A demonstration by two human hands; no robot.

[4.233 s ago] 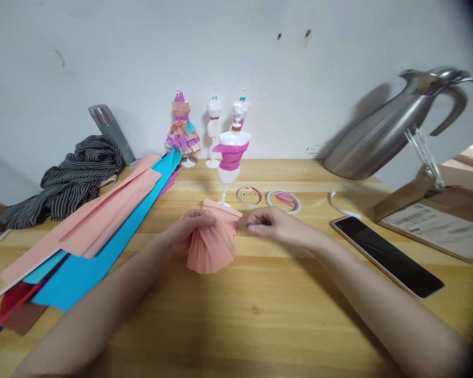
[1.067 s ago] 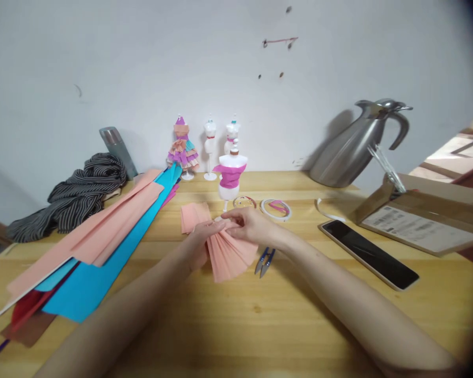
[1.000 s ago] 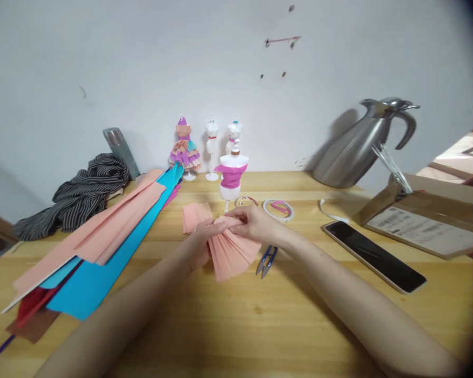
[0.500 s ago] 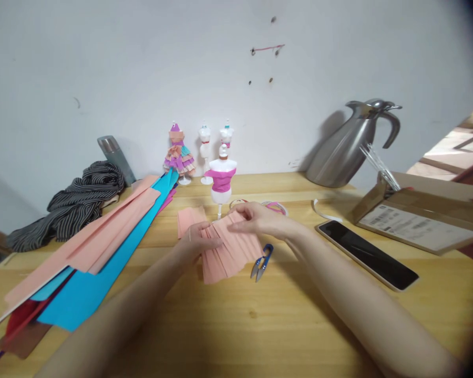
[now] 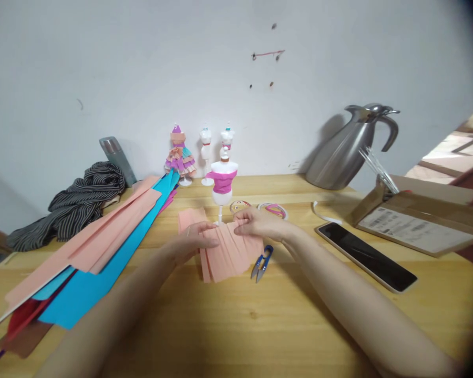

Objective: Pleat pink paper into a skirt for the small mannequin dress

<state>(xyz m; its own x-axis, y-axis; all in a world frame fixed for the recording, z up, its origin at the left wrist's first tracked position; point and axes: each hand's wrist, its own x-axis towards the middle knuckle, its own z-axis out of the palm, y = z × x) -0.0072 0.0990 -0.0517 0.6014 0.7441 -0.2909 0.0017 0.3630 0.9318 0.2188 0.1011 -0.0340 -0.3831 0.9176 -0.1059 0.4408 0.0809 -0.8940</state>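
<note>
Between my two hands is a piece of pleated peach crepe paper [image 5: 228, 257], its folds running downward from the top edge. My left hand [image 5: 195, 240] is closed on its upper left edge, thumb on top. The fingers of my right hand [image 5: 256, 223] pinch the upper right edge. Just behind stands a small white mannequin [image 5: 221, 195] wrapped in a magenta band [image 5: 223, 181]; its base is partly hidden. Another peach paper piece [image 5: 189, 216] lies behind my left hand. Blue thread snips [image 5: 262, 263] rest right of the pleated paper.
At left lie long crepe paper sheets [image 5: 98, 283] and a striped cloth [image 5: 79, 199]. A dressed mannequin [image 5: 180, 157] stands at the back near two more mannequins. Ribbon rolls [image 5: 274, 211], a phone [image 5: 366, 256], a steel jug [image 5: 342, 149] and a cardboard box [image 5: 421, 223] are on the right.
Along the top edge of the pleated paper, my right hand has shifted slightly right and down. The paper's lower edge has swung a little and the pleats lie differently.
</note>
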